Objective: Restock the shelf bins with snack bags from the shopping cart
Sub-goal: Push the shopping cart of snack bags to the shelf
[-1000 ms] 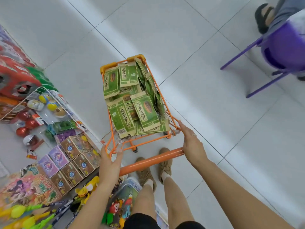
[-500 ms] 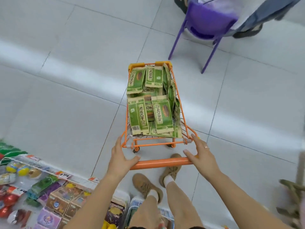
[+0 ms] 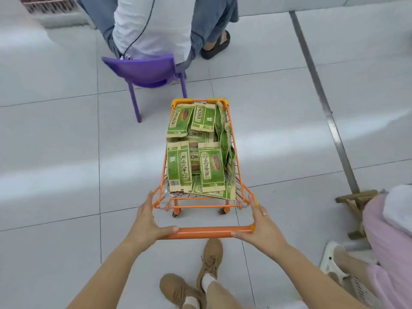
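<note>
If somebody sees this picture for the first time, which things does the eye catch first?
The small orange cart, piled with green snack bags, stands mid-frame on pale tiles. Both hands, left hand and right hand, hold its handle bar. Just beyond it, a person sits on a purple chair.

Shop: cart (image 3: 201,204) w/ snack bags (image 3: 210,166), tiled floor (image 3: 55,152).

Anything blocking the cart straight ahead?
Yes. A purple chair with a seated person stands just beyond the cart, slightly left of its front. Both hands, left hand and right hand, are on the handle. No shelf bins in view.
</note>
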`<action>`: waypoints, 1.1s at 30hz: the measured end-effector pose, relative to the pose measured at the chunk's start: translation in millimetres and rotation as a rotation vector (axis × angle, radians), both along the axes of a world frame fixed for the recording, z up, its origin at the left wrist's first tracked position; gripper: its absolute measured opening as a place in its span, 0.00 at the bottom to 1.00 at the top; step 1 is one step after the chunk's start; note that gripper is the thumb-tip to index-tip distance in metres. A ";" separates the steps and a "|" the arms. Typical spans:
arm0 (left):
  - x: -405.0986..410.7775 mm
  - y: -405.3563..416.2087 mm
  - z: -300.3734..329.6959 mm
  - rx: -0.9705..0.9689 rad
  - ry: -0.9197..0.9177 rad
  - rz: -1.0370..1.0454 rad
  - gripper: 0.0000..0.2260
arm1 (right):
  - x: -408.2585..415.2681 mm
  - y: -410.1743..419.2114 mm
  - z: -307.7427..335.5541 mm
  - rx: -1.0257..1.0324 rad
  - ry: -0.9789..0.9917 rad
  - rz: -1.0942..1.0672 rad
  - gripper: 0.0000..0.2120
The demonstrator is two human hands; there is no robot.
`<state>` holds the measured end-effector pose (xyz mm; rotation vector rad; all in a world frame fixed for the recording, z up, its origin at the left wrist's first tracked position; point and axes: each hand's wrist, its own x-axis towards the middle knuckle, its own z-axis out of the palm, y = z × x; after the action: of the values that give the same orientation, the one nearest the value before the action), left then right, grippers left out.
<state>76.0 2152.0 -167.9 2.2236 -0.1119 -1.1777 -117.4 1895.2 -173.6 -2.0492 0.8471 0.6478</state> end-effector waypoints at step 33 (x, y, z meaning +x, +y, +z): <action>152.8 -823.9 3.4 0.236 -0.315 -0.585 0.56 | 93.5 -684.0 7.1 0.031 0.023 -0.648 0.57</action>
<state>228.8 1328.1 -164.5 2.6716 -0.8382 -1.1554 -23.9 1211.2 -166.4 -1.5988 1.4122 0.3153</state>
